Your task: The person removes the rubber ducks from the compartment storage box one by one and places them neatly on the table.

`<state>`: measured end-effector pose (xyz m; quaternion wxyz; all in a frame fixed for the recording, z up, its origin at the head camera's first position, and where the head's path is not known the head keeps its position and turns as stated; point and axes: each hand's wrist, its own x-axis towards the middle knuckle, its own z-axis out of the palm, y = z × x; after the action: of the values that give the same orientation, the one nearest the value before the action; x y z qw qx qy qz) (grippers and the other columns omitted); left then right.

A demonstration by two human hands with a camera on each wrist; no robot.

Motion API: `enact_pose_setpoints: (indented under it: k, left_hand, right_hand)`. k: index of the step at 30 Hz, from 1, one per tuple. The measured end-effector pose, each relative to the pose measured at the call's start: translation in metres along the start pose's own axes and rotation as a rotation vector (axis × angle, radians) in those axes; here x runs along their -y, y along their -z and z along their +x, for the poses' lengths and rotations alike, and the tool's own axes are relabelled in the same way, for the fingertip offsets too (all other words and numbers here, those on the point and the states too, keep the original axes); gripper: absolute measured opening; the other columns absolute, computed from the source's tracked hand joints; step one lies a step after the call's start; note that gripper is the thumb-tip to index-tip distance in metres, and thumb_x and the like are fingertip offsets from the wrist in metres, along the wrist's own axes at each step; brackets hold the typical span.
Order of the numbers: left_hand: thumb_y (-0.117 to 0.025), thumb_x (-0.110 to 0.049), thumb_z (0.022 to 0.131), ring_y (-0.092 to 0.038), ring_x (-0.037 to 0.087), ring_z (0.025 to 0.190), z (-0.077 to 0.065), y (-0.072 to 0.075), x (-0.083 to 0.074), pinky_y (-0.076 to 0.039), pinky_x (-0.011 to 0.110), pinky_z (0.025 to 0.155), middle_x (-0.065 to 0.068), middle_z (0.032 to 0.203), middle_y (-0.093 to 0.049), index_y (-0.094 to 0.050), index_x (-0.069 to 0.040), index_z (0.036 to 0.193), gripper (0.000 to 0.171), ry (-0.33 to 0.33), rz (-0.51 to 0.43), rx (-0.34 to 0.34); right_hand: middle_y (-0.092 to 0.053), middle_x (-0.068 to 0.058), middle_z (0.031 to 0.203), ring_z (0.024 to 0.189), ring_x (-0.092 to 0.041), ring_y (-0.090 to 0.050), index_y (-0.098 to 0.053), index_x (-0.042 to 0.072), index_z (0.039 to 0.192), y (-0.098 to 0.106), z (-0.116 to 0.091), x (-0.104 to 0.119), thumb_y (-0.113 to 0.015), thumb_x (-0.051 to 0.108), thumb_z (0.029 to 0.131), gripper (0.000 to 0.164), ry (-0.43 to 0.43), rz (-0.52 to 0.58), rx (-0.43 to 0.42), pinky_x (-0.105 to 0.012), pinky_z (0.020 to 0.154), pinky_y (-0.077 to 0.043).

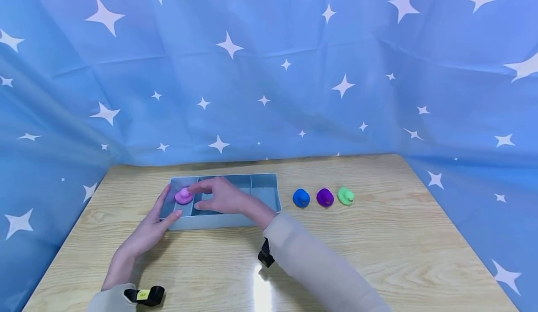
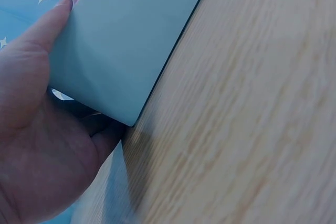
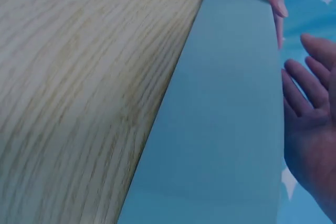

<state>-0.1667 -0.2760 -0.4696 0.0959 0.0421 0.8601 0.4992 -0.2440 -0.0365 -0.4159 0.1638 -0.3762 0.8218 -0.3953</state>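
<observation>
A blue-grey box (image 1: 210, 221) with upright dividers stands at the left-middle of the table. In its left compartment sits a pink toy duck (image 1: 183, 196). My left hand (image 1: 147, 230) grips the box's left end, thumb at the front rim and fingers along the side wall; the left wrist view shows this hand (image 2: 37, 114) around the corner. Over the box reaches my right hand (image 1: 224, 196), its index fingertip right at the duck and the thumb held apart above the divider. The right wrist view shows the right hand's fingers (image 3: 307, 85) spread, with the box wall hiding what lies inside.
To the right of the box, a blue toy duck (image 1: 301, 198), a purple toy duck (image 1: 325, 197) and a light green toy duck (image 1: 346, 195) stand in a row. A blue curtain with white stars (image 1: 269, 69) hangs behind the wooden table (image 1: 403, 237).
</observation>
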Motion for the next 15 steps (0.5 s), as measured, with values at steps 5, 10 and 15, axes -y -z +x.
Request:
enact_pose_setpoints:
  k: [5,10,15]
  left_hand:
    - [-0.056,-0.035,0.107,0.002,0.057,0.15,0.003,-0.001,0.002,-0.012,0.084,0.105,0.024,0.169,0.005,0.011,-0.029,0.165,0.089,-0.002,0.013,0.001]
    - [-0.058,-0.033,0.106,0.002,0.056,0.15,0.004,-0.002,0.004,-0.012,0.084,0.106,0.025,0.169,0.005,0.011,-0.027,0.165,0.091,-0.014,0.006,0.002]
    - [-0.058,-0.031,0.106,0.001,0.056,0.15,0.004,0.0,0.005,-0.013,0.083,0.106,0.024,0.169,0.008,0.012,-0.026,0.165,0.091,-0.034,0.001,0.006]
  right_hand:
    - [-0.064,0.003,0.139,0.128,-0.01,-0.058,-0.065,0.013,0.14,-0.005,0.005,-0.002,-0.071,0.016,0.099,0.042,0.025,-0.034,-0.022,-0.021,0.105,-0.045]
    - [-0.066,0.001,0.137,0.124,-0.009,-0.061,-0.065,0.011,0.14,-0.013,0.012,0.002,-0.068,0.012,0.1,0.039,0.017,-0.043,-0.029,-0.021,0.102,-0.047]
    - [-0.067,0.004,0.135,0.122,-0.004,-0.06,-0.066,0.013,0.138,-0.021,0.02,0.007,-0.067,0.013,0.101,0.037,-0.028,-0.066,-0.04,-0.015,0.096,-0.047]
